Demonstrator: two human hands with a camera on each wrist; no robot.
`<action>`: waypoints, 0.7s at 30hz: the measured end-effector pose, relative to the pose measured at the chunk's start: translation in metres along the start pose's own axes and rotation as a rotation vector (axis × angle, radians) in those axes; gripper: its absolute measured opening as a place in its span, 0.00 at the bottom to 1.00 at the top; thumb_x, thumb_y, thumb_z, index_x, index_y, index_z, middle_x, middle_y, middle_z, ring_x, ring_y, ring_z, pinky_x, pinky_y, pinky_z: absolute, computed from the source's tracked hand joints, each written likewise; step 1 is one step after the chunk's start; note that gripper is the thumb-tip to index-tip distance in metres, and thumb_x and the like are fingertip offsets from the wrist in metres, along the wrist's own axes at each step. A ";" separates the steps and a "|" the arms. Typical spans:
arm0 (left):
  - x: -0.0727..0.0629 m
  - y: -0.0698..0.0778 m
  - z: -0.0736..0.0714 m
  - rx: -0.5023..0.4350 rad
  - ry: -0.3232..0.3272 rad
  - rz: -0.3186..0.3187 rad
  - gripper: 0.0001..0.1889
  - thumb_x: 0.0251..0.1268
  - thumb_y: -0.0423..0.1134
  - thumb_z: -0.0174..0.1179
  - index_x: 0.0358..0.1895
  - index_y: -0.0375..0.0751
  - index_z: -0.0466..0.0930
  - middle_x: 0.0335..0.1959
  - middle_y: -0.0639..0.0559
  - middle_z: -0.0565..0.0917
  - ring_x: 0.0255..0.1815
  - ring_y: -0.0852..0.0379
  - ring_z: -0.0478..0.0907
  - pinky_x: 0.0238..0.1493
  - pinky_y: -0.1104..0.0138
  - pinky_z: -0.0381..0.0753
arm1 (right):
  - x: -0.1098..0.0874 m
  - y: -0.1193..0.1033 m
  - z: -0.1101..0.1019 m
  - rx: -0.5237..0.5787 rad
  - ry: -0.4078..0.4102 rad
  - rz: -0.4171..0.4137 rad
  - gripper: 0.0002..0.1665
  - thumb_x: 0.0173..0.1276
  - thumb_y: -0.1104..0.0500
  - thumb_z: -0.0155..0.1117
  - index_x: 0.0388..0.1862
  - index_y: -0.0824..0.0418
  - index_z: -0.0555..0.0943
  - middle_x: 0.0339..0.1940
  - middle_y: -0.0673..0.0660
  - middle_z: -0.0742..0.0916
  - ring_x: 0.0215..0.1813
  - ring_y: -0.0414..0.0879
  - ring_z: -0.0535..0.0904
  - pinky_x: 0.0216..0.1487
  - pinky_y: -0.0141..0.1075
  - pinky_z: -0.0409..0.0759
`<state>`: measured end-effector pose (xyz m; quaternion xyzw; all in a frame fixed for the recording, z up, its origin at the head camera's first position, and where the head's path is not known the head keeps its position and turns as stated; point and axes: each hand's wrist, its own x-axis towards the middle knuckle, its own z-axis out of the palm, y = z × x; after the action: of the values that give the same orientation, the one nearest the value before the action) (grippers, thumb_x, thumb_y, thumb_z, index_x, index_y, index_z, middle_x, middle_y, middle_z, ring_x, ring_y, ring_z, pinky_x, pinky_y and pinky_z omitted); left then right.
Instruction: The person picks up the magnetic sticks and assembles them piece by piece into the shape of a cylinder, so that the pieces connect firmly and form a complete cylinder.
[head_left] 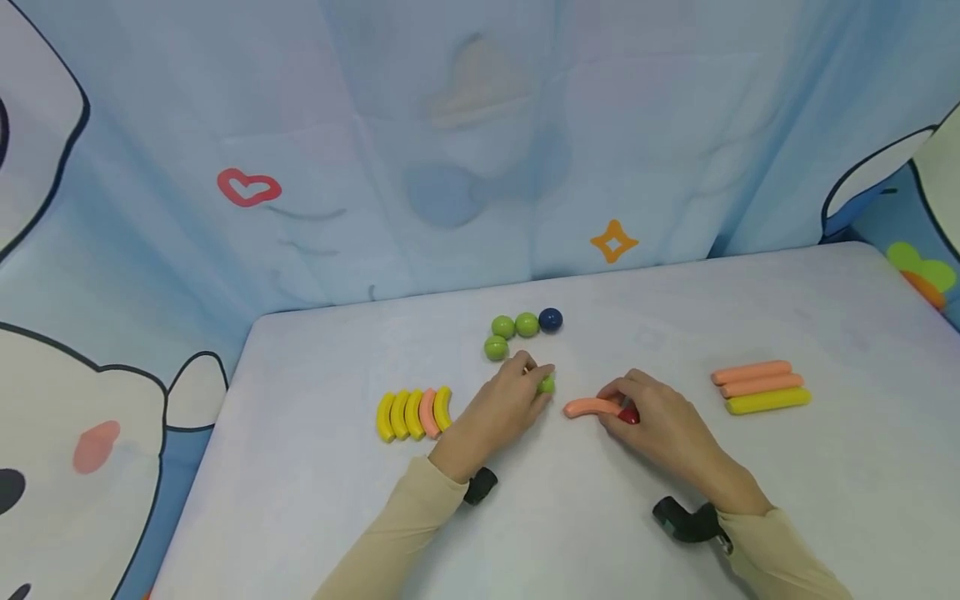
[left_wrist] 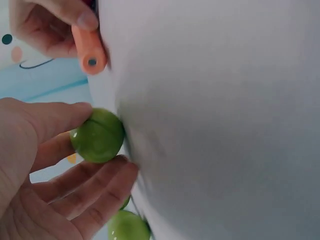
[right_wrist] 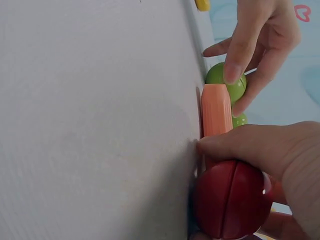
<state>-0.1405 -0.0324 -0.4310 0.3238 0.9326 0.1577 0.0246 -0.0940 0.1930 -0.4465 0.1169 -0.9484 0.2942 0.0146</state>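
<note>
My left hand (head_left: 512, 392) pinches a shiny green ball (left_wrist: 98, 136) between thumb and fingers, at the tabletop. To its right, my right hand (head_left: 656, 421) holds a curved orange stick (head_left: 588, 407) with thumb and fingers. A hole shows in the stick's end in the left wrist view. Close under the right palm sits a red ball (right_wrist: 232, 200); whether the fingers grip it too is hidden. Behind the left hand, three more green balls (head_left: 527, 324) stand grouped with a dark blue ball (head_left: 551, 320).
Left of the left forearm, several curved yellow pieces (head_left: 399, 414) and one curved orange piece (head_left: 429, 413) form a row. At the right lie two orange sticks (head_left: 752, 372) and a yellow stick (head_left: 768, 401). A printed blue curtain (head_left: 450, 167) hangs behind the white table (head_left: 315, 517).
</note>
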 end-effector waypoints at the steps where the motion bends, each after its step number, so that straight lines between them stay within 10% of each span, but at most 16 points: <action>1: 0.000 0.000 0.001 -0.003 0.004 0.008 0.20 0.79 0.37 0.61 0.68 0.35 0.80 0.53 0.45 0.80 0.49 0.56 0.77 0.48 0.74 0.80 | 0.001 0.000 0.000 0.006 -0.004 0.000 0.14 0.62 0.62 0.80 0.45 0.64 0.87 0.34 0.51 0.82 0.31 0.43 0.72 0.31 0.37 0.72; 21: -0.011 0.004 0.001 -0.183 0.024 -0.047 0.17 0.71 0.39 0.70 0.57 0.35 0.85 0.48 0.48 0.80 0.45 0.59 0.75 0.48 0.75 0.77 | 0.009 -0.008 0.001 -0.027 -0.037 0.077 0.14 0.63 0.63 0.77 0.44 0.68 0.85 0.32 0.54 0.79 0.31 0.46 0.73 0.32 0.38 0.73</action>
<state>-0.1294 -0.0363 -0.4318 0.2965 0.9218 0.2454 0.0468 -0.1013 0.1841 -0.4420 0.0854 -0.9563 0.2794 -0.0128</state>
